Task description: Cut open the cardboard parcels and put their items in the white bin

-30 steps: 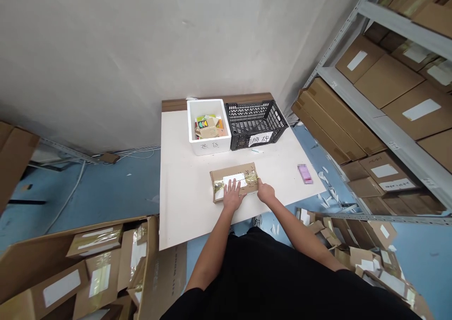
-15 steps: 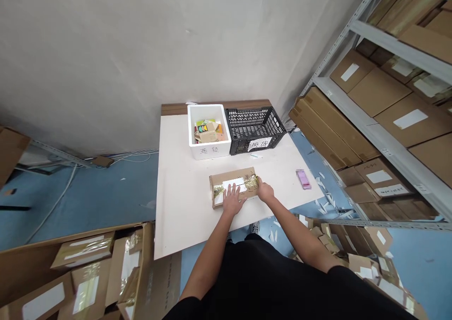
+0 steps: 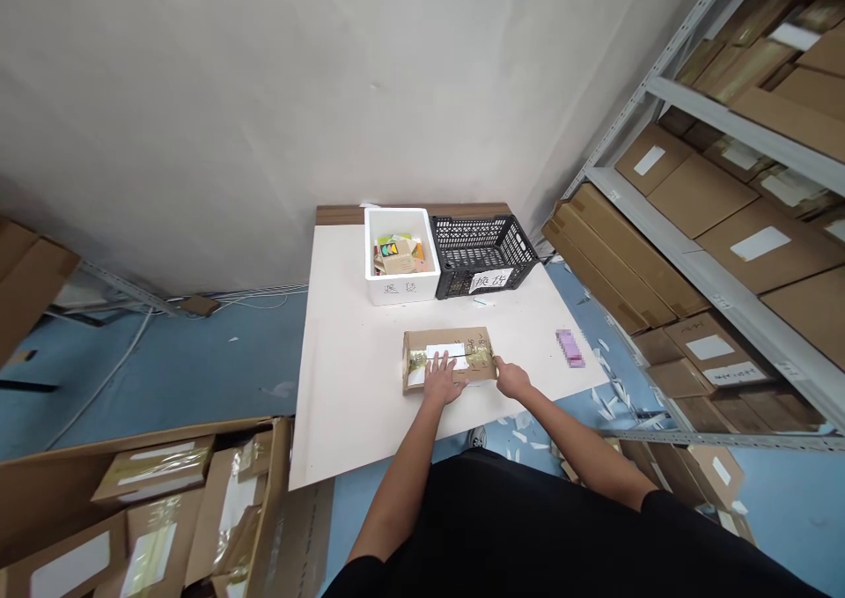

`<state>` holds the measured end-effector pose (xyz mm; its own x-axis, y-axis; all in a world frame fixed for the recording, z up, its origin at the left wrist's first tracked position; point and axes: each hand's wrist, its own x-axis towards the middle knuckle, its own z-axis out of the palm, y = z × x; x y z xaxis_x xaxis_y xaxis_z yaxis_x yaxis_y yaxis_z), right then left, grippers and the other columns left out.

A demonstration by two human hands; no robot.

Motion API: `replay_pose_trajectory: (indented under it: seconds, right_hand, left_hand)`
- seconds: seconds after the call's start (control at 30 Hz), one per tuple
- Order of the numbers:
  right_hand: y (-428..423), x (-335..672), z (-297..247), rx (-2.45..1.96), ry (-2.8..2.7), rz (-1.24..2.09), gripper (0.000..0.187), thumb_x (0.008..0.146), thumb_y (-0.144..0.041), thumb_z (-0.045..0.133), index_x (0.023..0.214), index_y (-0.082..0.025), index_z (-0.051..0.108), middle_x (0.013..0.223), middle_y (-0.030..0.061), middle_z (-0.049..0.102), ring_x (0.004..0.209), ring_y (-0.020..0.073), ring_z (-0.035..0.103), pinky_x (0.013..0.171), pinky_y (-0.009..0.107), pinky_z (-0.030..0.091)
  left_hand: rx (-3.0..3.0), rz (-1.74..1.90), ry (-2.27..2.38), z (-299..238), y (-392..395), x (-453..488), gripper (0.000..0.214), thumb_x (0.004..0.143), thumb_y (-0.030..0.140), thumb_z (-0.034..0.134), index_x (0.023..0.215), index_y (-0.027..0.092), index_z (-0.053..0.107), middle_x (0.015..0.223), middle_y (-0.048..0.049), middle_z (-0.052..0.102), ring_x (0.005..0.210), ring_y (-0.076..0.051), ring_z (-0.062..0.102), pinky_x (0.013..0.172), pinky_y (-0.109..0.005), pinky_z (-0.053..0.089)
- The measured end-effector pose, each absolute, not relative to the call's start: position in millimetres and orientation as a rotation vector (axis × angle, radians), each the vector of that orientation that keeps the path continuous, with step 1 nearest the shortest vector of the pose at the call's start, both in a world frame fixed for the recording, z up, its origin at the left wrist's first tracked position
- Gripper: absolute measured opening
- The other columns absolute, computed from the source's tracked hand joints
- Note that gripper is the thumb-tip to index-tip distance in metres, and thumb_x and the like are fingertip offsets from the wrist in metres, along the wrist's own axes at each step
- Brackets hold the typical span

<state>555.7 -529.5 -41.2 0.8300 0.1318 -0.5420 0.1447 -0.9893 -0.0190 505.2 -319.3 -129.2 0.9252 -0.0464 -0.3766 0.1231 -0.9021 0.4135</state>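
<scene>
A flat brown cardboard parcel (image 3: pixel 417 348) with a white label and shiny tape lies on the white table (image 3: pixel 349 378). My left hand (image 3: pixel 444 379) rests flat on its top, fingers spread. My right hand (image 3: pixel 513 378) is at the parcel's right end, fingers curled in a pinch at the edge; what they hold is too small to make out.
Behind the parcel stand a white foam box (image 3: pixel 401 254) with cards and a black plastic crate (image 3: pixel 481 250). A small pink object (image 3: pixel 569 348) lies at the table's right. Metal shelves (image 3: pixel 713 263) with cardboard boxes stand right. An open carton of parcels (image 3: pixel 151 501) sits lower left.
The view shifted slightly. My right hand drew back a little from the parcel's right end toward me; my left hand stays pressed on top.
</scene>
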Motion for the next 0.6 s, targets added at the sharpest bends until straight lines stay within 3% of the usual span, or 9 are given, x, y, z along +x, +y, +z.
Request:
replay_pose_trajectory:
  seconds: [0.17,0.27,0.37,0.5,0.6]
  right_hand:
    - [-545,539,-54,3.335,0.002,-0.644,0.052,0.095,-0.025,0.055,0.147,-0.022,0.048,0.107,0.0126,0.076,0.1,0.028,0.073,0.078,0.031,0.049]
    - [-541,525,-76,3.62,-0.322,-0.57,0.033,0.096,-0.036,0.057,0.124,-0.019,0.059,0.093,0.0085,0.076,0.089,0.0246,0.074,0.074,0.028,0.051]
    - [-526,514,-102,3.814,-0.703,-0.604,0.024,0.096,-0.043,0.056,0.106,-0.021,0.057,0.079,0.0021,0.072,0.072,0.02,0.073,0.064,0.025,0.051]
    - [-501,513,-123,3.874,-1.036,-0.635,0.038,0.093,-0.053,0.059,0.115,-0.023,0.051,0.076,-0.0025,0.069,0.054,0.017,0.067,0.054,0.026,0.051]
    - [-486,522,-130,3.887,-1.141,-0.593,0.057,0.088,-0.061,0.063,0.126,-0.021,0.049,0.089,0.0029,0.072,0.058,0.0191,0.069,0.056,0.029,0.055]
  left_hand:
    - [2.67,-0.429,0.109,-136,-330,501,0.085,0.095,0.074,0.038,0.164,0.025,0.035,0.176,-0.0046,0.012,0.163,-0.032,0.001,0.13,-0.053,0.005]
    - [2.709,-0.372,0.26,-139,-352,493,0.081,0.099,0.068,0.034,0.166,0.021,0.031,0.176,-0.0083,0.011,0.162,-0.035,0.001,0.129,-0.057,0.006]
    - [2.722,-0.411,0.287,-133,-359,493,0.078,0.098,0.062,0.044,0.163,0.02,0.036,0.174,-0.013,0.02,0.16,-0.041,0.01,0.126,-0.061,0.017]
    - [2.755,-0.369,0.121,-116,-315,513,0.059,0.099,0.049,0.051,0.152,0.025,0.052,0.165,-0.0127,0.042,0.153,-0.036,0.033,0.118,-0.052,0.036]
    - [2.815,-0.261,0.11,-106,-266,530,0.063,0.1,0.049,0.051,0.158,0.026,0.042,0.169,-0.0112,0.034,0.156,-0.034,0.023,0.119,-0.048,0.033]
